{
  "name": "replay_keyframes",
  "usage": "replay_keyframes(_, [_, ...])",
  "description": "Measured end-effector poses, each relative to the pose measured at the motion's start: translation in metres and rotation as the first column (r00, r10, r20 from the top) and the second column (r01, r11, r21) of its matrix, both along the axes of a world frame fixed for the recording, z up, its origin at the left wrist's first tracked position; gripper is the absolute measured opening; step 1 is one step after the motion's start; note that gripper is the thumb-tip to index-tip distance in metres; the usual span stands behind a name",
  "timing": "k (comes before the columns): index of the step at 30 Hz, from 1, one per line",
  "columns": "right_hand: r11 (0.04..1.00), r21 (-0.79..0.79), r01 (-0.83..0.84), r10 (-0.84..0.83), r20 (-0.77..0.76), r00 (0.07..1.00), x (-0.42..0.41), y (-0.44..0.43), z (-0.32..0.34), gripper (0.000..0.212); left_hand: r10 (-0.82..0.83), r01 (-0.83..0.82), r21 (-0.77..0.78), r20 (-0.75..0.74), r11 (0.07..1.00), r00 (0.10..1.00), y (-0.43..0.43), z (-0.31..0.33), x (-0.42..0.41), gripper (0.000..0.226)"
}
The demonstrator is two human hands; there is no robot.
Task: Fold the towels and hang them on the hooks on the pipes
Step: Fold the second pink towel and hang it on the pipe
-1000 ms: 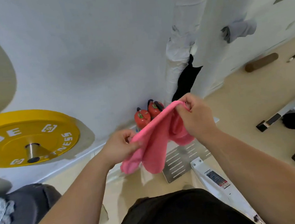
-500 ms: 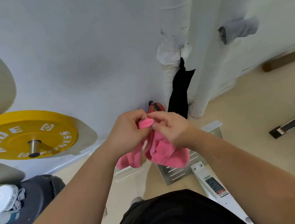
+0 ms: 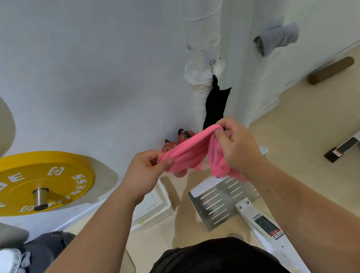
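A pink towel [image 3: 190, 153] is stretched between my two hands in front of my chest. My left hand [image 3: 147, 171] pinches its left end. My right hand [image 3: 235, 145] grips the right end, and the rest of the cloth hangs bunched below that hand. Behind them stand white wrapped pipes [image 3: 202, 21]. A black towel [image 3: 215, 107] hangs on the left pipe. A grey towel [image 3: 278, 38] hangs on the right pipe. The hooks themselves are hidden by the cloths.
A yellow weight plate [image 3: 34, 182] on a bar juts out at the left. Two red kettlebells [image 3: 175, 140] sit by the wall. A white metal footplate and frame [image 3: 222, 203] lie on the floor below my hands. A dark bag [image 3: 44, 252] lies lower left.
My hands were apart, came together at the towel's top edge, and have now spread apart again, pulling the pink towel taut between them. The view shifted slightly.
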State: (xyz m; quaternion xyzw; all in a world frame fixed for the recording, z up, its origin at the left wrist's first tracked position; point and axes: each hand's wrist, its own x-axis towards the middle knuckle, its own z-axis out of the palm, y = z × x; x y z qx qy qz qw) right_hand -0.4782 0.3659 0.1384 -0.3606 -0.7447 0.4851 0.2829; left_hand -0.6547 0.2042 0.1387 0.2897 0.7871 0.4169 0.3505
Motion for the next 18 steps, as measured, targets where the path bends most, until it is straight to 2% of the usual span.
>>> replay_keyframes(3, [0.996,-0.052,0.067,-0.065,0.041,0.997,0.001,0.002,-0.003,0.012,0.112,-0.124,0.121,0.099,0.985,0.989,0.002,0.004,0.0,0.015])
replay_keyframes(5, [0.978,-0.18,0.106,-0.104,0.018,0.994,0.003,0.001,-0.004,0.01,0.168,-0.197,0.186,0.164,0.962,0.972,0.006,0.009,0.002,0.016])
replay_keyframes(8, [0.941,-0.314,0.13,-0.128,0.03,0.991,0.006,-0.005,-0.001,0.015,0.238,-0.276,0.196,0.193,0.941,0.952,0.012,0.011,0.004,0.021])
replay_keyframes(11, [0.96,-0.276,0.04,-0.035,0.023,0.999,0.004,-0.02,0.007,0.017,0.214,-0.225,0.148,0.088,0.963,0.973,0.017,0.011,0.014,0.03])
replay_keyframes(15, [0.878,-0.448,-0.169,0.121,-0.135,0.983,-0.004,-0.039,0.013,0.034,0.061,-0.069,0.112,0.073,0.991,0.995,0.023,0.013,0.033,0.034])
replay_keyframes(18, [0.89,-0.381,-0.251,0.206,-0.157,0.966,-0.003,-0.04,0.011,0.038,0.004,-0.008,0.143,0.032,0.99,0.999,0.021,0.014,0.036,0.034])
